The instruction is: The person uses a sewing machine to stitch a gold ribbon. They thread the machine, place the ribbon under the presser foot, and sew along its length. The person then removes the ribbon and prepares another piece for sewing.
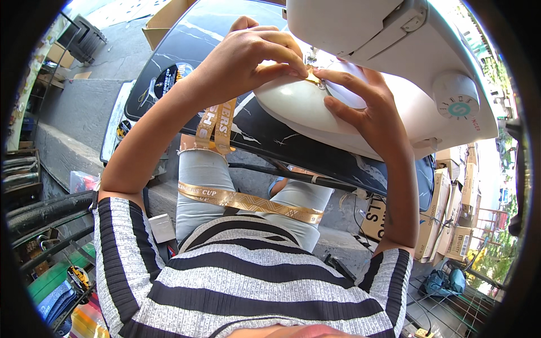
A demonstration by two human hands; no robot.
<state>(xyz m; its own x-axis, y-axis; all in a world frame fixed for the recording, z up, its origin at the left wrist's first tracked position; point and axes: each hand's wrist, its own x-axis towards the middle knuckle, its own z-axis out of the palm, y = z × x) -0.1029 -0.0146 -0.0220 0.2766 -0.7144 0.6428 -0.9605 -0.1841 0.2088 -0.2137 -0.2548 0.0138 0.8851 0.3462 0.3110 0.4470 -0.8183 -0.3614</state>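
Note:
A white sewing machine [389, 39] stands on a black, marble-patterned table [248, 121]. On its pale rounded bed [287, 104] lies a small piece of gold printed ribbon [311, 78], close to the presser foot. My left hand [262, 53] pinches this ribbon between thumb and fingertips. From the right, my right hand [366, 96] reaches over the bed. Its index fingertip touches the ribbon's other end, while the thumb stays apart. Lengths of matching gold ribbon [217, 127] hang over the table's front edge, and one strip [253, 201] crosses my lap. The machine head hides most of the needle area.
A round black sticker [167, 81] is on the table's left part. An open cardboard box [166, 22] stands behind it. Stacked cardboard boxes [445, 197] are at the right, beside a metal grid. Dark metal rails [53, 225] run along my left side.

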